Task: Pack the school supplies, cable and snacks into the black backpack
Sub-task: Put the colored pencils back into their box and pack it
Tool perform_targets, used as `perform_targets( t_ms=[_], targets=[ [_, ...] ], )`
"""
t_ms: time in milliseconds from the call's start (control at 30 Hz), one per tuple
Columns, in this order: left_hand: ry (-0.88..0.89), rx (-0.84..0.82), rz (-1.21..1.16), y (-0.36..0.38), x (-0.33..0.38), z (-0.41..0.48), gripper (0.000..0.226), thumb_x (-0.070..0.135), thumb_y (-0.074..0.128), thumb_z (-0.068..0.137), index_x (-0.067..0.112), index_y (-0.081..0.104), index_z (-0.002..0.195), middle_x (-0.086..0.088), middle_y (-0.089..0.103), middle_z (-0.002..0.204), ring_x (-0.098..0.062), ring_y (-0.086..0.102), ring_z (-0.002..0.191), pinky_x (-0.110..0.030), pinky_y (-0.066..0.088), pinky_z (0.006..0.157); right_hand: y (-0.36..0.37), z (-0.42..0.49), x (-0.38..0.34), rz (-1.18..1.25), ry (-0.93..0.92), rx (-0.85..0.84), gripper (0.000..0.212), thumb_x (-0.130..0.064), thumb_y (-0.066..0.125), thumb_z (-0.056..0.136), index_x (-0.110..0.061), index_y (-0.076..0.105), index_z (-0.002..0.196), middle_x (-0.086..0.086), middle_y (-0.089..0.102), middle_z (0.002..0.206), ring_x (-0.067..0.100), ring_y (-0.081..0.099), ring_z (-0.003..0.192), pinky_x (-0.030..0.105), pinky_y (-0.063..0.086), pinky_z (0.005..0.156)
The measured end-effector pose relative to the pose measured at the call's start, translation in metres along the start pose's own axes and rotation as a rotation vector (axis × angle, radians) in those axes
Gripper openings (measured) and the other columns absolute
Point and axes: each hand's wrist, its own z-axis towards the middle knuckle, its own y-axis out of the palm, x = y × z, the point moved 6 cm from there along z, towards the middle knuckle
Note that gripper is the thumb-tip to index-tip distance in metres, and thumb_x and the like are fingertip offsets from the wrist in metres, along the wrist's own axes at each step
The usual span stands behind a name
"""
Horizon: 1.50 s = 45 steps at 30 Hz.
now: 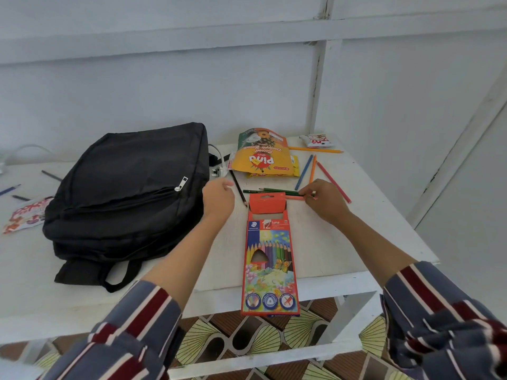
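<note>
The black backpack (pixel 129 187) lies flat and zipped on the left of the white table (pixel 343 242). An orange coloured-pencil box (pixel 269 259) lies in the middle with its flap open. My right hand (pixel 325 200) pinches the ends of green and pink pencils (pixel 274 192) lying just beyond the flap. My left hand (pixel 218 198) hovers loosely curled beside the backpack, holding nothing. More loose pencils (pixel 310 171) lie fanned behind. A yellow and green snack bag (pixel 262 154) sits at the back. A white plug and cable (pixel 218 167) show beside the backpack.
A small white and red snack packet (pixel 315 140) lies at the far right corner. Another packet (pixel 26 213) and a few pencils (pixel 16 193) lie left of the backpack. The table's front edge runs just below the pencil box, over patterned flooring.
</note>
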Motion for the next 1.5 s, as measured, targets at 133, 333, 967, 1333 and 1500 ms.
perform_targets(
  t_ms=[133, 333, 967, 1333, 1500],
  targets=[
    [0.089, -0.125, 0.079, 0.007, 0.003, 0.017, 0.033, -0.005, 0.041, 0.089, 0.005, 0.063, 0.111, -0.013, 0.059, 0.113, -0.014, 0.051, 0.088, -0.021, 0.038, 0.070, 0.004, 0.013, -0.019, 0.056, -0.028, 0.022, 0.020, -0.004, 0.059, 0.085, -0.008, 0.070, 0.102, 0.009, 0.064, 0.100, 0.010, 0.049, 0.084, 0.021, 0.037, 0.073],
    [0.263, -0.352, 0.314, 0.032, -0.001, 0.044, 0.040, -0.009, 0.039, 0.089, 0.009, 0.061, 0.118, -0.011, 0.050, 0.129, -0.025, 0.050, 0.117, -0.023, 0.038, 0.088, 0.026, 0.044, -0.059, 0.023, -0.099, -0.073, 0.017, -0.014, 0.062, 0.087, -0.009, 0.070, 0.101, 0.009, 0.063, 0.100, 0.019, 0.057, 0.093, 0.026, 0.041, 0.078],
    [0.389, -0.512, 0.538, 0.069, -0.022, 0.086, 0.021, -0.004, 0.056, 0.084, 0.009, 0.069, 0.095, -0.004, 0.047, 0.103, -0.027, 0.049, 0.099, -0.027, 0.039, 0.075, 0.085, 0.088, -0.080, -0.239, -0.043, -0.467, 0.020, -0.014, 0.058, 0.078, -0.002, 0.072, 0.086, 0.016, 0.070, 0.089, 0.030, 0.064, 0.085, 0.042, 0.055, 0.075],
    [0.646, -0.553, 0.662, 0.062, -0.021, 0.073, 0.040, -0.012, 0.045, 0.084, 0.015, 0.056, 0.110, -0.003, 0.053, 0.114, -0.023, 0.050, 0.100, -0.036, 0.047, 0.075, 0.075, 0.088, -0.090, -0.182, -0.088, -0.455, 0.017, -0.008, 0.056, 0.086, -0.001, 0.070, 0.092, 0.013, 0.069, 0.095, 0.028, 0.063, 0.090, 0.041, 0.053, 0.080],
    [0.717, -0.584, 0.643, 0.062, -0.023, 0.071, 0.037, -0.011, 0.048, 0.081, 0.013, 0.056, 0.108, -0.003, 0.056, 0.107, -0.020, 0.048, 0.097, -0.035, 0.043, 0.081, 0.064, 0.081, -0.096, -0.124, -0.115, -0.465, 0.018, -0.009, 0.056, 0.090, 0.000, 0.067, 0.101, 0.013, 0.067, 0.104, 0.025, 0.061, 0.096, 0.033, 0.048, 0.081]
  ],
)
